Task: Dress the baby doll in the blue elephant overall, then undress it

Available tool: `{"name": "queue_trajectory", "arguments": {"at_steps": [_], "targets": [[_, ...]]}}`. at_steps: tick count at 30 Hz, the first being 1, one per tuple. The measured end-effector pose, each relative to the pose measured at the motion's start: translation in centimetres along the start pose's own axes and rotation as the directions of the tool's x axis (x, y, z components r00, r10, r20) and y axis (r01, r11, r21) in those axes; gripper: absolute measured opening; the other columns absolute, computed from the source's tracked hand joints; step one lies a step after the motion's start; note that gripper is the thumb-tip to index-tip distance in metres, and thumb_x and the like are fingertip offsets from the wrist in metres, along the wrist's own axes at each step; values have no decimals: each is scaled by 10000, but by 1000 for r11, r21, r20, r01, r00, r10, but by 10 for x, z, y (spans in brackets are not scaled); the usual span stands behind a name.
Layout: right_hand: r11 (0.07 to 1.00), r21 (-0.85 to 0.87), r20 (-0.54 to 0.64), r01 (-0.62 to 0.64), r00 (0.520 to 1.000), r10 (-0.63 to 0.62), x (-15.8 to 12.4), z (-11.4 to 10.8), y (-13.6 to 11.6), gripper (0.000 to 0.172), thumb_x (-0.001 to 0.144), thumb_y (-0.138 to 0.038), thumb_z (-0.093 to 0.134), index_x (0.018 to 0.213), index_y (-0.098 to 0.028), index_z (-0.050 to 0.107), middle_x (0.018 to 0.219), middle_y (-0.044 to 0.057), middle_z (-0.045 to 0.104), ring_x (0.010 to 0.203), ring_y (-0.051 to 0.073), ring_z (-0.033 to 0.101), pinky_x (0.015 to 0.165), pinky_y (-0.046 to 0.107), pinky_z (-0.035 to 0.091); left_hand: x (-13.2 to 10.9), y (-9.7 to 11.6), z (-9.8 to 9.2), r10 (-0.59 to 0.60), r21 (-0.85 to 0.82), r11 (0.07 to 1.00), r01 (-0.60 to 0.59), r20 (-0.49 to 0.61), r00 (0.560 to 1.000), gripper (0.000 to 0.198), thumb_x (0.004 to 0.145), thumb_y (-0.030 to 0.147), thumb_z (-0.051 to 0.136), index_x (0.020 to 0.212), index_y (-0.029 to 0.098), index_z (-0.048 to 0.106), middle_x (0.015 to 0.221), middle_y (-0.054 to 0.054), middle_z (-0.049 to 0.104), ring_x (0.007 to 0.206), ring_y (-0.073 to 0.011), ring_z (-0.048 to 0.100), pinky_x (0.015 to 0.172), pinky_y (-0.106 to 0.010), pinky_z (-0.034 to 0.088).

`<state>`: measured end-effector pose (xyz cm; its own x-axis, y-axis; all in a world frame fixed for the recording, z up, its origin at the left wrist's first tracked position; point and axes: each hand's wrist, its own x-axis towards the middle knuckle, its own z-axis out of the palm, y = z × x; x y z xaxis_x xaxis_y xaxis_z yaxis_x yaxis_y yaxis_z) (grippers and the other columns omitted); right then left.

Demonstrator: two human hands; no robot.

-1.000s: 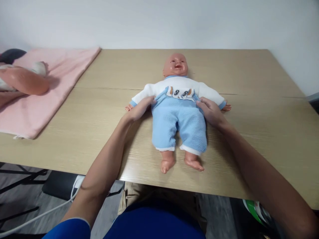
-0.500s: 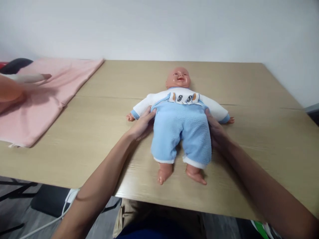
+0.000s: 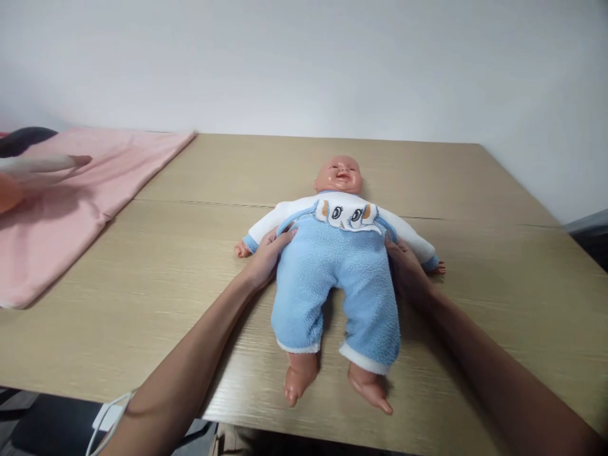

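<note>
A baby doll [image 3: 339,253] lies on its back on the wooden table, head toward the wall and bare feet toward me. It wears a white long-sleeved top [image 3: 297,210] and fuzzy light-blue overalls [image 3: 332,266]; the bib carries an animal-face patch [image 3: 346,215] with two eyes. My left hand [image 3: 266,258] grips the doll's side at the waist, thumb on top of the blue cloth, fingers tucked underneath. On the opposite side, my right hand [image 3: 407,271] holds the waist too, its fingertips partly hidden by the doll's body.
At the left, a pink cloth [image 3: 71,215] covers part of the table [image 3: 142,285]. On it lie a white-sleeved arm, an orange rounded thing and a dark object, all cut off by the frame. A white wall [image 3: 304,69] stands behind. A white cable [image 3: 107,421] hangs below the table edge.
The view has tilted up somewhat, and the doll appears lower and a little nearer to me. More of the bib patch shows. Both hands keep their hold at its waist.
</note>
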<state>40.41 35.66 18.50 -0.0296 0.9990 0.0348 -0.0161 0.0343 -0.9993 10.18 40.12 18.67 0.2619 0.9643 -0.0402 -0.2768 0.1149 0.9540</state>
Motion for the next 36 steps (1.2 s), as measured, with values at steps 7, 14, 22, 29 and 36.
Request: {"name": "queue_trajectory", "arguments": {"at_steps": [7,14,22,29,36], "targets": [[993,104,-171,64,984,-46,4,-1,-10,264,957,-560,762,965,-298,793,1114,39,856,1188,369,764,1152,515,612,15,-4,-12,63,-56,997,-57,114,992,319,958,517,839,1033,208,807,1180,-70,830,1211,-335,719,1132,-423,547],[986,-101,-100,131,985,-141,30,-6,-28,396,926,-607,907,860,-274,703,798,-19,603,732,199,511,713,329,504,37,4,-6,217,42,973,-225,148,965,449,988,643,866,896,243,684,887,-21,668,842,-226,610,823,-360,515],[957,-190,-100,221,965,-242,55,-6,-16,523,999,-749,831,891,-281,624,816,-39,536,755,178,484,727,288,503,42,0,-2,361,286,888,-359,47,931,609,1017,828,756,946,246,595,849,27,483,763,-166,406,705,-308,380],[986,-108,-47,131,990,-136,75,-6,0,496,965,-769,824,1121,-298,807,1118,27,837,1159,285,765,1148,430,607,51,-6,1,285,284,915,-288,53,957,614,984,801,800,875,240,577,859,14,502,799,-185,455,773,-322,420],[967,-244,-153,76,981,-116,47,-16,12,359,901,-619,852,871,-268,785,954,44,804,1157,358,730,1249,531,532,38,-7,-20,241,548,787,-284,151,959,260,1068,454,607,921,241,618,931,-16,627,969,-258,563,939,-380,466]]}}
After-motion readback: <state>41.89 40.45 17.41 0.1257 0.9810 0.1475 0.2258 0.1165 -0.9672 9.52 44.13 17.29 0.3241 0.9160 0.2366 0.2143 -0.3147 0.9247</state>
